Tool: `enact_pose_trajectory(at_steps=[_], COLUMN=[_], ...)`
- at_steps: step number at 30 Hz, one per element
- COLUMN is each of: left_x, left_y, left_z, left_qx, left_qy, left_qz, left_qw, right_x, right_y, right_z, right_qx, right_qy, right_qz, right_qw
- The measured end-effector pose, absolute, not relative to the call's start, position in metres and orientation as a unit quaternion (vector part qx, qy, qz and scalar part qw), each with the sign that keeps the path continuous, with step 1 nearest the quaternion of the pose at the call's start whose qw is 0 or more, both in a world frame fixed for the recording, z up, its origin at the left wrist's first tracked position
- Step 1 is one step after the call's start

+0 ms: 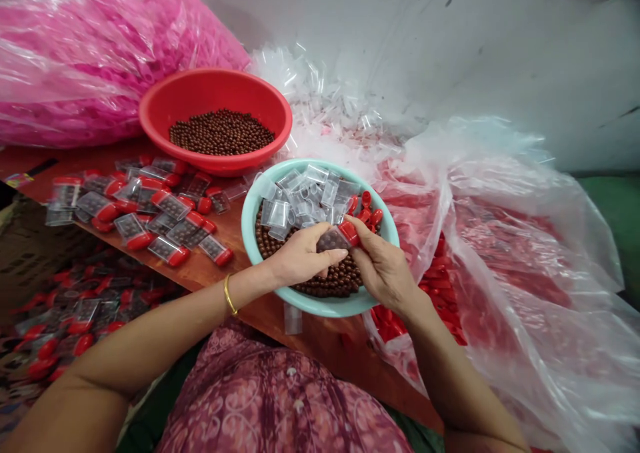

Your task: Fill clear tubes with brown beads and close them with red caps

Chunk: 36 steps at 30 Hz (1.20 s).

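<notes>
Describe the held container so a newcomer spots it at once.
Find the pale blue bowl. Over it, the left hand and right hand hold a small clear container with a red cap. Unlike the capped ones lying on the table to the left, it is held up.

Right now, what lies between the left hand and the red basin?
In the head view, clear plastic cases and brown beads inside the light blue basin, then its rim, lie between the left hand and red basin.
</notes>
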<state>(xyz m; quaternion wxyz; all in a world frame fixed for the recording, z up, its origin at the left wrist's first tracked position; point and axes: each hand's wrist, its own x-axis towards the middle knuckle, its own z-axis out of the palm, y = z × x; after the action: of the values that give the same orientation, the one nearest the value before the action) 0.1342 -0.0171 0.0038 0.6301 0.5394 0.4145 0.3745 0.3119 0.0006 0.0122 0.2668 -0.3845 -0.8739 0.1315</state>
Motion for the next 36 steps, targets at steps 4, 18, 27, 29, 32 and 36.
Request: enact_pose_trajectory(at_steps=[4, 18, 27, 29, 32, 36], left_x=[0.133, 0.134, 0.134, 0.137, 0.139, 0.139], left_y=[-0.017, -0.018, -0.022, -0.024, -0.025, -0.023], left_z=[0.004, 0.007, 0.008, 0.009, 0.012, 0.016], left_qx=[0.539, 0.674, 0.698, 0.721, 0.745, 0.751], left_qy=[0.427, 0.549, 0.557, 0.564, 0.564, 0.556], left_qz=[0.360, 0.284, 0.241, 0.204, 0.157, 0.125], left_qw=[0.630, 0.403, 0.380, 0.346, 0.320, 0.332], right_x=[0.311, 0.307, 0.306, 0.309, 0.313, 0.312], right_y=[-0.004, -0.016, -0.017, -0.018, -0.020, -0.023], right_z=[0.011, -0.008, 0.002, 0.002, -0.003, -0.009], right_qx=[-0.378, -0.401, -0.382, -0.385, -0.385, -0.393], right_qy=[-0.888, -0.887, -0.847, -0.855, -0.873, -0.890], right_qz=[0.090, 0.095, 0.281, 0.266, 0.219, 0.178], right_qw=[0.245, 0.207, 0.240, 0.223, 0.203, 0.150])
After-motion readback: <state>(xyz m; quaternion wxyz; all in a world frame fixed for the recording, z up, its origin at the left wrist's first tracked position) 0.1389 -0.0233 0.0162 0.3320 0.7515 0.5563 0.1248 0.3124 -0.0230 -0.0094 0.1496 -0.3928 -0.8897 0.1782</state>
